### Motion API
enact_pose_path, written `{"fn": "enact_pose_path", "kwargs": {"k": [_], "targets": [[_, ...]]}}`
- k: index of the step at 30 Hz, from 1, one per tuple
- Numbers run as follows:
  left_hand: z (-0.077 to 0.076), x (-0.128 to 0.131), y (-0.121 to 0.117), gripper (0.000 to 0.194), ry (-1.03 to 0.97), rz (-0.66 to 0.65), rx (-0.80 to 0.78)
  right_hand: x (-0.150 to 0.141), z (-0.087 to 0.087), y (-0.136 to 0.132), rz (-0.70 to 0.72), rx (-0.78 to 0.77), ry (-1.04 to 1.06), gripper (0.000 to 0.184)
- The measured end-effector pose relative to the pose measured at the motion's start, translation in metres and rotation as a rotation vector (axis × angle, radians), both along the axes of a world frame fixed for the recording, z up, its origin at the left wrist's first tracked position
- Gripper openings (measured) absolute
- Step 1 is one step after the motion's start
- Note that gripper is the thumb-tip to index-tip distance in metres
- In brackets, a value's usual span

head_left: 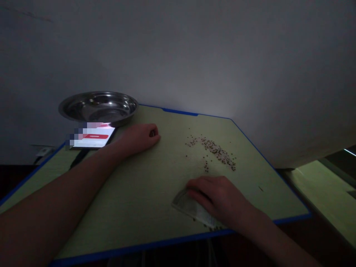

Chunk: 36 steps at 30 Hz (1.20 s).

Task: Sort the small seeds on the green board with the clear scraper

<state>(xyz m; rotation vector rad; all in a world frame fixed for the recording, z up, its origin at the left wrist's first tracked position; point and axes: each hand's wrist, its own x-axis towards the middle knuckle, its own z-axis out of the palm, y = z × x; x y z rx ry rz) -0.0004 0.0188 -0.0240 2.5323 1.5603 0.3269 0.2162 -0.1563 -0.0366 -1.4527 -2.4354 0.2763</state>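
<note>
My left hand (140, 138) rests on the pale green table (133, 193), fingers curled into a loose fist; nothing shows in it. It lies just right of a lit phone (93, 138) and in front of a steel bowl (98, 106). My right hand (219, 196) is near the table's front edge, its fingers closed over a small clear plastic bag (191, 210) that lies on the surface. A scatter of several small dark seeds or grains (215, 151) lies on the table just beyond the right hand.
The table has a blue rim (144, 245) and stands against a plain white wall (178, 55). A second green surface (322, 193) sits lower to the right. A dark cable (79, 157) runs from under the phone. The room is dim.
</note>
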Motion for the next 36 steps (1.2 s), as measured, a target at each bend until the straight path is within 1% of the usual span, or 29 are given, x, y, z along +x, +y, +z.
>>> {"fn": "enact_pose_path", "kwargs": {"k": [7,10,12,14,17,20,22,24,27,31,36], "targets": [[-0.001,-0.001,0.002,0.034,-0.005,-0.021,0.022,-0.016,0.021,0.003,0.147,-0.072,-0.11,0.022],[-0.001,-0.001,0.004,0.036,-0.009,-0.014,0.011,-0.02,0.027,0.003,0.213,-0.11,-0.1,0.022],[-0.001,-0.001,0.003,0.036,-0.003,0.001,-0.001,-0.015,0.028,-0.001,0.196,-0.109,-0.05,0.023],[0.0,0.0,0.002,0.036,-0.002,0.007,-0.007,-0.001,0.025,-0.007,0.103,-0.084,0.041,0.024],[0.0,0.0,0.001,0.036,-0.008,0.004,-0.008,0.032,0.016,-0.02,-0.136,-0.028,0.183,0.024],[-0.001,0.001,0.002,0.037,0.001,0.007,-0.002,0.063,0.004,-0.036,-0.377,0.029,0.178,0.022],[-0.001,0.001,0.002,0.037,0.006,0.012,0.003,0.071,-0.001,-0.044,-0.44,0.028,0.158,0.023],[-0.001,0.001,0.002,0.036,0.012,0.013,0.003,0.07,-0.004,-0.051,-0.438,0.003,0.154,0.024],[0.0,0.001,0.001,0.036,0.014,0.005,0.002,0.055,-0.005,-0.052,-0.392,-0.054,0.169,0.025],[0.001,0.0,0.001,0.037,0.013,0.001,-0.005,0.035,-0.005,-0.043,-0.318,-0.095,0.203,0.025],[-0.001,0.0,0.002,0.037,0.002,0.001,0.008,0.019,-0.004,-0.03,-0.229,-0.109,0.24,0.024]]}}
